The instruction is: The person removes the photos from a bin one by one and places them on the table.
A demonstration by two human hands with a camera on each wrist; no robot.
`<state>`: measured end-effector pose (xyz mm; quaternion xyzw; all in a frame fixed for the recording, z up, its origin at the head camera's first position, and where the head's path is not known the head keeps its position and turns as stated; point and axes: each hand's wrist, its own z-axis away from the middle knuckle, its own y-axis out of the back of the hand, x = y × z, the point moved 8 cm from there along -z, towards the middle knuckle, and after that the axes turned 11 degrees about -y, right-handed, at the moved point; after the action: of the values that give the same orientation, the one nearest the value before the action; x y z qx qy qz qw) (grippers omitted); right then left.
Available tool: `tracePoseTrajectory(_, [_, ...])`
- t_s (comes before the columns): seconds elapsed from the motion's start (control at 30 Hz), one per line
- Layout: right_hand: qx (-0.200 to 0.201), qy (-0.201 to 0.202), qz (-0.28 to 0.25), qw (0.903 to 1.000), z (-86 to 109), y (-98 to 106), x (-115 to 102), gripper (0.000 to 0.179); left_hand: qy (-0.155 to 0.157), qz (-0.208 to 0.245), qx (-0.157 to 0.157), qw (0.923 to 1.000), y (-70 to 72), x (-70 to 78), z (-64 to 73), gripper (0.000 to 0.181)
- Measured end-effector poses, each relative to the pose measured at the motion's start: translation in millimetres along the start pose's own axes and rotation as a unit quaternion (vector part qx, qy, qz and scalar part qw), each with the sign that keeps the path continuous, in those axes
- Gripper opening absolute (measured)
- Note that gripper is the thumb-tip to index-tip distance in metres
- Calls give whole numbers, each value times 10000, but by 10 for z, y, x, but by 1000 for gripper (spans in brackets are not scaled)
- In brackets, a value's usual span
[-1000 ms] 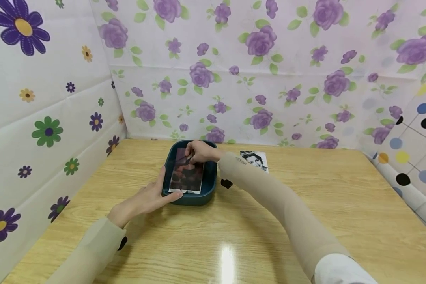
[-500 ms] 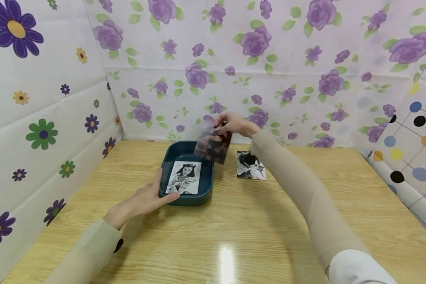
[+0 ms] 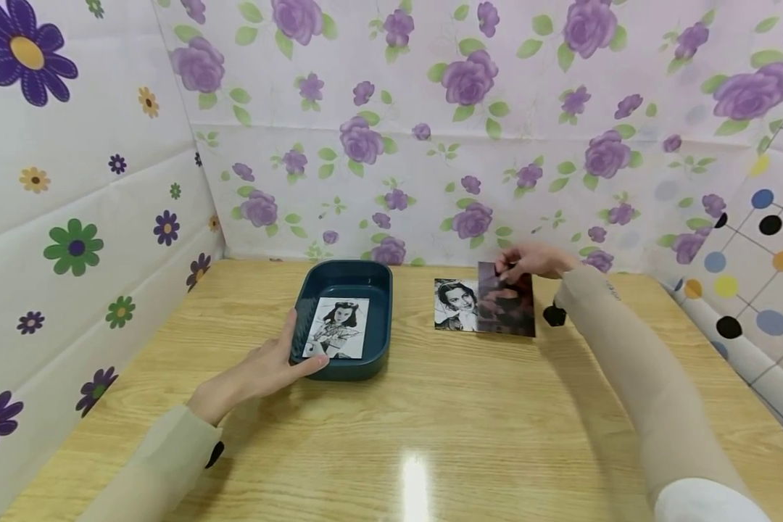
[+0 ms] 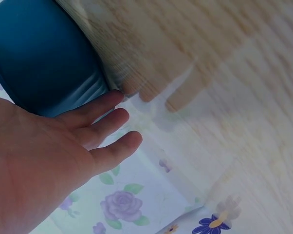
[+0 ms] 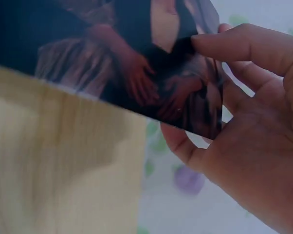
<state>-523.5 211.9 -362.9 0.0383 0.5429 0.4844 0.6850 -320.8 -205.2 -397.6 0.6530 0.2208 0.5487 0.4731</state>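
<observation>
My right hand (image 3: 536, 261) pinches a dark colour photo (image 3: 507, 310) by its far edge, on the right side of the table. In the right wrist view the thumb lies on the face of the photo and the other fingers are behind it. The photo overlaps the right edge of a black-and-white portrait photo (image 3: 454, 304) on the table. My left hand (image 3: 261, 375) rests at the near left corner of a dark blue box (image 3: 380, 301), its thumb over the front rim and its fingers straight along the side. Inside the box lies another black-and-white portrait photo (image 3: 339, 328).
The wooden table (image 3: 365, 442) meets a flowered cloth wall (image 3: 417, 167) at the back. Another flowered cloth (image 3: 130, 217) rises on the left, and a dotted cloth (image 3: 757, 268) on the right.
My right hand has lifted the dark photo out of the box and carried it right, uncovering the portrait photo inside. My left hand has stayed at the box corner.
</observation>
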Motion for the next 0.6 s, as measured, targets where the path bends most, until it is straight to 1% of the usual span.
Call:
tracePoseTrajectory(0.07, [-65,-148,109,9998,49,17,145,14,-11,-13,5,10000,-2,4,4,113])
tracePoseTrajectory(0.13, [-101,-308,208,9993,84,16,234,16,-28,-8,15,10000,1,12,7,113])
tracePoseTrajectory(0.2, [-6,-368,356,9987,98,12,277,19,-41,-3,13,10000,3,18,12,113])
tracePoseTrajectory(0.27, [209,-406,508,9977,89,11,301,20,-51,-8,9,10000,4,24,17,113])
tracePoseTrajectory(0.33, [510,-267,690,9960,61,7,296,24,-41,1,2,10000,6,23,19,113])
tracePoseTrajectory(0.4, [825,-100,918,9923,30,-4,275,27,-36,-8,-2,10000,8,22,21,113])
tracePoseTrajectory(0.5, [1224,234,1208,9848,-18,-34,238,31,-12,-12,-6,10000,8,12,20,113])
tracePoseTrajectory(0.6, [1521,398,1444,9769,-55,-52,239,33,5,-27,-26,10000,0,7,19,113])
